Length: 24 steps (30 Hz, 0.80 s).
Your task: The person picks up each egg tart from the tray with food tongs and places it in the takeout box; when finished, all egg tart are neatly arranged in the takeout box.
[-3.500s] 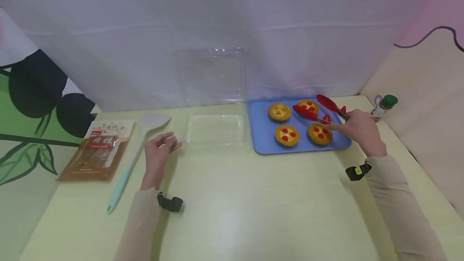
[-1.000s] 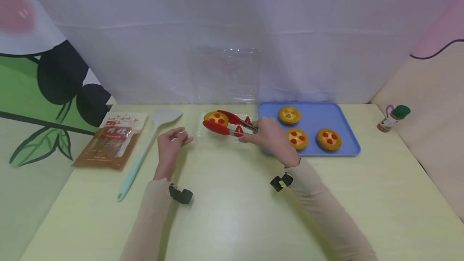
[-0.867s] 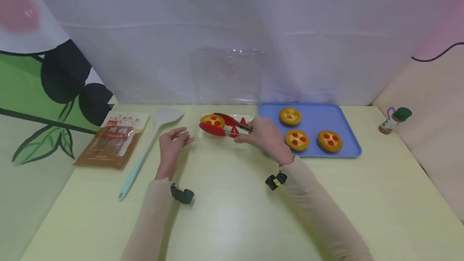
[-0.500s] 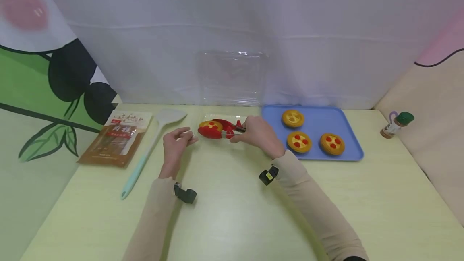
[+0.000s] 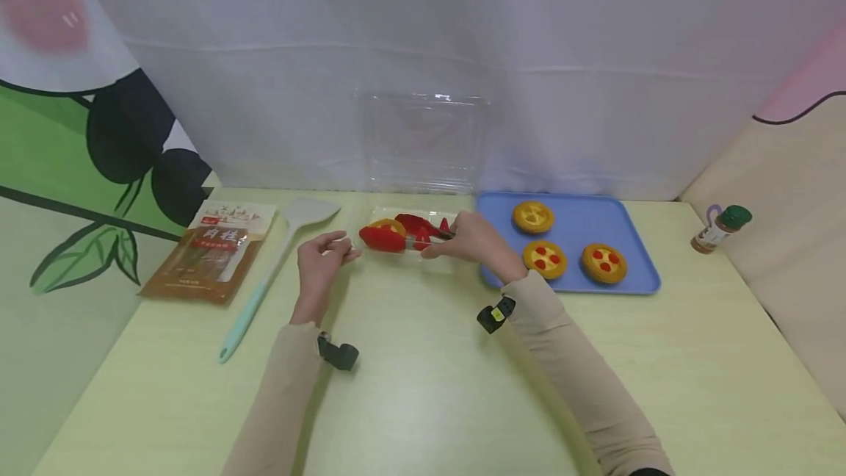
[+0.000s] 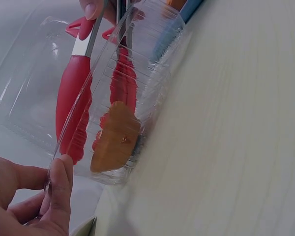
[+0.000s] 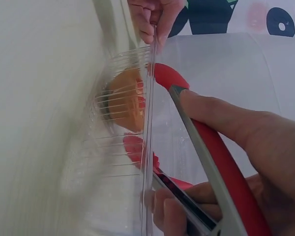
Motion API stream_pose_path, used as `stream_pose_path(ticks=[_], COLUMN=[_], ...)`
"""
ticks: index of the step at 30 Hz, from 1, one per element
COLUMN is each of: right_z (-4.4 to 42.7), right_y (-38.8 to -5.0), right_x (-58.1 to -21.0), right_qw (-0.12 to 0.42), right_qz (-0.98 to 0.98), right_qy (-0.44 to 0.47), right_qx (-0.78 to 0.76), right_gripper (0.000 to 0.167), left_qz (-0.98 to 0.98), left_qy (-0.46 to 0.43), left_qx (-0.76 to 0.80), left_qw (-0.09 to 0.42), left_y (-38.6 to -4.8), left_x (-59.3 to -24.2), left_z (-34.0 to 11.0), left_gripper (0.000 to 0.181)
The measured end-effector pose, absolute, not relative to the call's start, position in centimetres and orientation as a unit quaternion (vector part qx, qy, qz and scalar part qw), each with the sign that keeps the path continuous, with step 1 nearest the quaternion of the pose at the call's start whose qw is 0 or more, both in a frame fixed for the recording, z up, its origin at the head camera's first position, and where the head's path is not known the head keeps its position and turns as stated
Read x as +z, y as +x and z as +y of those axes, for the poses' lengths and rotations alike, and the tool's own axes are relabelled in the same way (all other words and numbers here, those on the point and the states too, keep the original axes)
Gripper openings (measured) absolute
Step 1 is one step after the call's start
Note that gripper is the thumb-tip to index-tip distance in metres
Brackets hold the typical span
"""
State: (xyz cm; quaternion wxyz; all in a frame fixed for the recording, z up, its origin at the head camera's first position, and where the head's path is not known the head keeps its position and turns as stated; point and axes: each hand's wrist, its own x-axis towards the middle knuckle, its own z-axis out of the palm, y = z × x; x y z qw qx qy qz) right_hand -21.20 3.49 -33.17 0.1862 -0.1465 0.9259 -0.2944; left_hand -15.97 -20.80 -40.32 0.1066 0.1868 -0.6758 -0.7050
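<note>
My left hand (image 5: 322,268) pinches the left rim of the clear plastic box (image 5: 429,211), as the left wrist view shows at the fingers (image 6: 59,191). With my right hand (image 5: 471,239) I grip red-tipped tongs (image 5: 383,239). Inside the box, at its left end, lies a tart (image 6: 115,140), partly hidden in the head view behind a tong tip. The tong tips stand spread, and the right wrist view shows the tart (image 7: 128,98) between or just beyond them; contact cannot be told. The box's lid (image 5: 426,138) stands upright at the back.
A blue tray (image 5: 575,208) with three tarts, one of them (image 5: 604,264) at the right, lies right of the box. Further right stands a green-capped bottle (image 5: 720,228). To the left are a spatula (image 5: 264,281) and a brown packet (image 5: 211,252).
The tongs went from the tray leftward to the box with one tart and came down into it. Most recently, their tips have spread apart. My left hand has kept its place by the box.
</note>
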Motion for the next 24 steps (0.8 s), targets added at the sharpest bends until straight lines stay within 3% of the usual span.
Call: stream_pose_path(ticks=[11,18,24], right_z=[7.3,11.7,15.9], right_y=[-19.8,-17.9,-16.1], right_x=[-32.4,-31.7,-31.4], right_qw=[0.145,0.089,0.058], right_qz=[0.923,0.916,0.916], right_qy=[-0.128,-0.133,-0.094], right_qx=[-0.333,-0.367,-0.386], right_gripper=[0.057,0.048,0.052], left_qz=[-0.669,-0.663,-0.668], left_qy=[0.189,0.183,0.184], left_qx=[-0.712,-0.719,-0.714], left_qw=[0.099,0.101,0.1], left_y=[-16.0,-16.1,-16.1], left_x=[-40.2,-40.4,-40.3], left_z=[-20.8,-21.0,-21.0], left_gripper=[0.036,0.036,0.035])
